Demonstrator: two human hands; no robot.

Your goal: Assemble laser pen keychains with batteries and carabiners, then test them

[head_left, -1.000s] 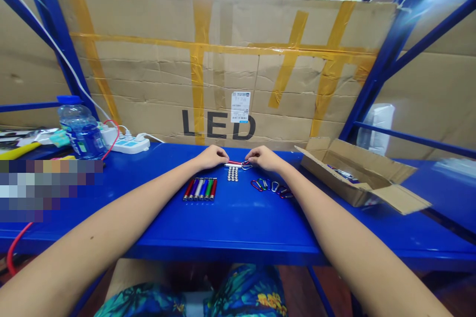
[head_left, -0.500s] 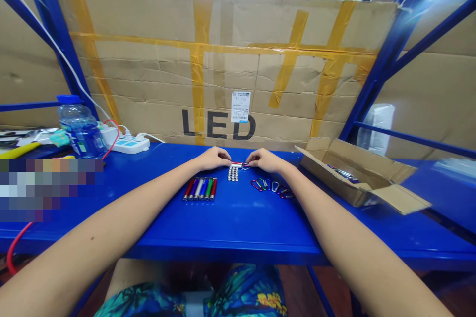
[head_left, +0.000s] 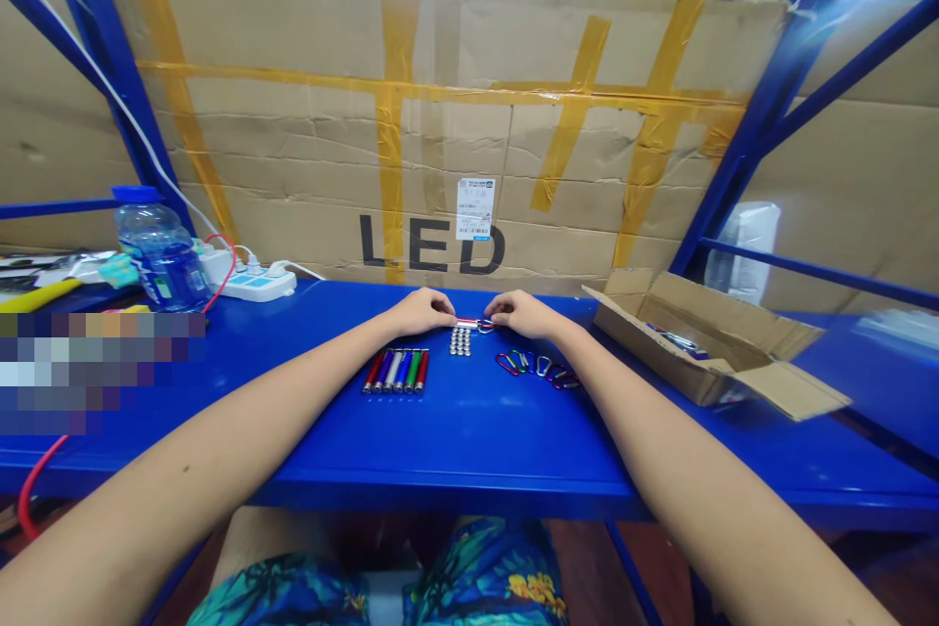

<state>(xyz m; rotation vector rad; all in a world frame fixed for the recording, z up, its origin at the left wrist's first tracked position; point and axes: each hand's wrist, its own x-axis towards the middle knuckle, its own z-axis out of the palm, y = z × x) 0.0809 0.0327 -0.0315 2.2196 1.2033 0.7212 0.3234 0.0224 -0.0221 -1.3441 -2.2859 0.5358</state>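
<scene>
Between my hands, at the back middle of the table, is a small red-and-silver flashlight [head_left: 466, 324] with a carabiner [head_left: 485, 326] at its right end. My left hand [head_left: 425, 313] is closed, its fingertips pinching the flashlight's left end. Thumb and fingers of my right hand [head_left: 522, 313] close on the carabiner. Just in front lie several silver button cells [head_left: 460, 342] in rows. A row of small metal tubes [head_left: 396, 372] in red, blue, silver and green lies to the left. Several coloured carabiners [head_left: 541, 367] lie beside my right forearm.
An open cardboard box [head_left: 660, 337] with small items inside stands on the right. At the left are a blue-capped bottle [head_left: 157, 254] and a white power strip [head_left: 260, 285] with cables. A tall cardboard sheet [head_left: 308, 156] backs the blue table [head_left: 469, 440].
Both hands stay in nearly the same place around the flashlight and carabiner. The fingers of my right hand shift very slightly, and the view tilts a touch.
</scene>
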